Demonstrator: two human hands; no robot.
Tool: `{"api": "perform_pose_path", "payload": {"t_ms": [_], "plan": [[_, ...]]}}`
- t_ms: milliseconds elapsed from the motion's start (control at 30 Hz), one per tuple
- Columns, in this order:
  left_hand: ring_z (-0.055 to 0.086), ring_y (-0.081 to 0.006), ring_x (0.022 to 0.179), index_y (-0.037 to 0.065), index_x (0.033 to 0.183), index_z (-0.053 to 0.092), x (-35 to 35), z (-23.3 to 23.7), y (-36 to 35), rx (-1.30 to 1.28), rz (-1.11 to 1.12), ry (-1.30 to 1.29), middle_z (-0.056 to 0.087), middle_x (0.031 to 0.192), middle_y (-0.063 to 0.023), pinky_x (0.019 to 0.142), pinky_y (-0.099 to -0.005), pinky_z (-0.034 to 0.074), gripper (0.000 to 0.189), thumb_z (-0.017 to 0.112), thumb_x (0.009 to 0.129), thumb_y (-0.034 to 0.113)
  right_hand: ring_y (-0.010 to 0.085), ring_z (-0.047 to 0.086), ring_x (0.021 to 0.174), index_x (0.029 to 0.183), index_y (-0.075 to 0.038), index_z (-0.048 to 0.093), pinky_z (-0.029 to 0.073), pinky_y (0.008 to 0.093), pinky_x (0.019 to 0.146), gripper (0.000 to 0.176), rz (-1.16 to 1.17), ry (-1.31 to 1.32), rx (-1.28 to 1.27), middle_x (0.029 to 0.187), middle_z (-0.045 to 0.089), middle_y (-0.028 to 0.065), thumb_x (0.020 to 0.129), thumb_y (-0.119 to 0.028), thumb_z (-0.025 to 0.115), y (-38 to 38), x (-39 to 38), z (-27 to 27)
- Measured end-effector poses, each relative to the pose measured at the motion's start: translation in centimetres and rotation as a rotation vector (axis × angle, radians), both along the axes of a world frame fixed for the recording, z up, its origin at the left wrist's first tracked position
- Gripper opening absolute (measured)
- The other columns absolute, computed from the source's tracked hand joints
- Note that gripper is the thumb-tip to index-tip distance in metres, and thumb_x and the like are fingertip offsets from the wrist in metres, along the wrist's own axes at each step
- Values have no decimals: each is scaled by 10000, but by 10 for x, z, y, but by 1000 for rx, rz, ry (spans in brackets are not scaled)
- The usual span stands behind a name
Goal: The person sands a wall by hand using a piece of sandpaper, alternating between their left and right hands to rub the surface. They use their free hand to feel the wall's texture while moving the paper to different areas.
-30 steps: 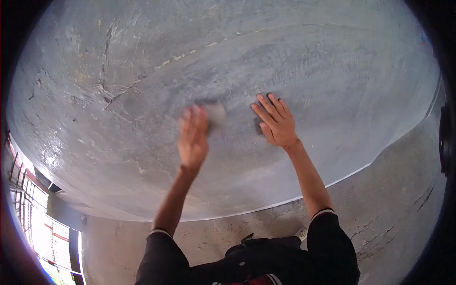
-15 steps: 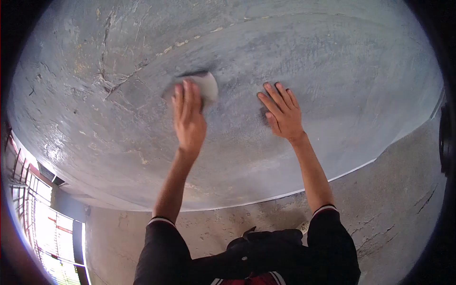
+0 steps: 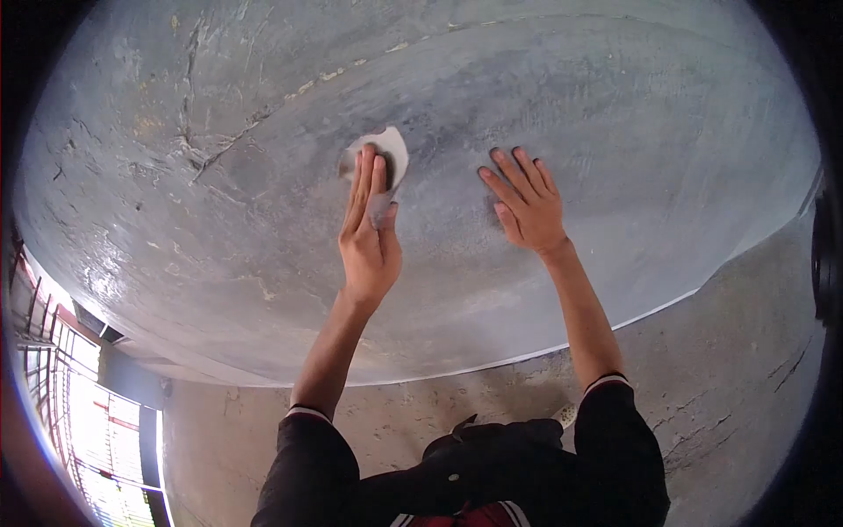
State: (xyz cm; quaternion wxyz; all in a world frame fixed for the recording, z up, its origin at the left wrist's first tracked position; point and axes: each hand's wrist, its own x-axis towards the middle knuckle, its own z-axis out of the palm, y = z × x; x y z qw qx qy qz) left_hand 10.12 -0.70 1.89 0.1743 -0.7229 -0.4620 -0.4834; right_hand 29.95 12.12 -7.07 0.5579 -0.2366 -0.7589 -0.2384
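A pale, thin sheet that looks like sandpaper lies against the grey wall surface, its upper right edge curling slightly away. My left hand presses it there, fingers together and extended over the sheet, thumb at its lower right. Part of the sheet is hidden under the fingers. To the right, my right hand rests on the same surface with its fingers spread, holding nothing.
Cracks and peeling patches mark the upper left of the surface. Below its pale lower edge is a rough, stained floor. A bright barred window stands at lower left, and a dark round object at far right.
My left hand has moved slightly right and down with the sandpaper, and its thumb now shows apart from the fingers. My right hand stays nearly where it was.
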Motion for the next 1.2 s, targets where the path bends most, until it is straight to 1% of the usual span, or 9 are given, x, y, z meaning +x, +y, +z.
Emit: {"api": "perform_pose_path", "payload": {"t_ms": [267,433,567,667,767,1033,1133,1167,1200], "plan": [[326,-266,1345,49,1341,452,26,19,47,312,503,430,381,1436,-96,1073,-446,298,505,518,845,-17,231,292,1361,1296,-187,531,150,384,1133,438,-5,-77,7,1420,413,29,982,-313,252,0,12,1],[306,-246,1357,81,1345,454,17,-52,45,186,351,712,375,1441,-80,1091,-443,266,468,480,880,34,196,307,1351,1326,-191,494,175,376,1136,405,9,-180,2,1429,398,2,956,-272,349,8,48,7],[287,-217,1365,118,1366,425,-17,7,78,517,431,552,335,1469,-24,1114,-471,204,520,483,867,-17,209,327,1342,1316,-138,502,205,385,1123,412,6,-132,22,1414,421,22,935,-258,400,29,86,18],[156,-204,1409,100,1430,298,-17,-4,69,250,287,603,249,1506,-46,1142,-440,91,491,384,947,73,219,351,1329,1306,-105,508,222,389,1113,419,-22,-91,69,1397,442,35,931,-261,401,41,107,24],[333,-207,1342,103,1348,445,-7,-88,53,70,64,792,408,1420,-56,1085,-468,283,490,494,871,2,213,366,1319,1308,-123,508,225,385,1112,419,-36,-119,79,1394,448,21,933,-266,388,51,119,22],[296,-311,1352,86,1370,409,-2,24,45,208,548,551,352,1450,-103,1097,-493,230,515,451,861,22,181,366,1317,1326,-170,493,220,367,1121,418,-104,-147,190,1392,448,-33,945,-240,337,58,121,15],[362,-245,1321,116,1357,434,-18,-73,58,500,700,1508,430,1395,-80,1088,-390,285,453,390,908,79,171,360,1321,1337,-175,480,221,355,1122,425,-83,-149,191,1398,441,-40,941,-230,334,56,124,18],[360,-176,1320,159,1365,434,2,-87,46,46,142,1170,361,1453,-22,1102,-384,264,503,470,867,95,171,360,1321,1337,-175,480,221,355,1122,425,-77,-145,184,1398,441,-40,941,-230,334,55,123,17],[360,-176,1320,159,1365,434,1,-81,44,43,141,1173,361,1453,-22,1102,-384,264,503,470,867,95,167,353,1326,1338,-174,478,220,351,1122,426,-60,-148,183,1402,436,-42,939,-228,340,55,124,18]]}}
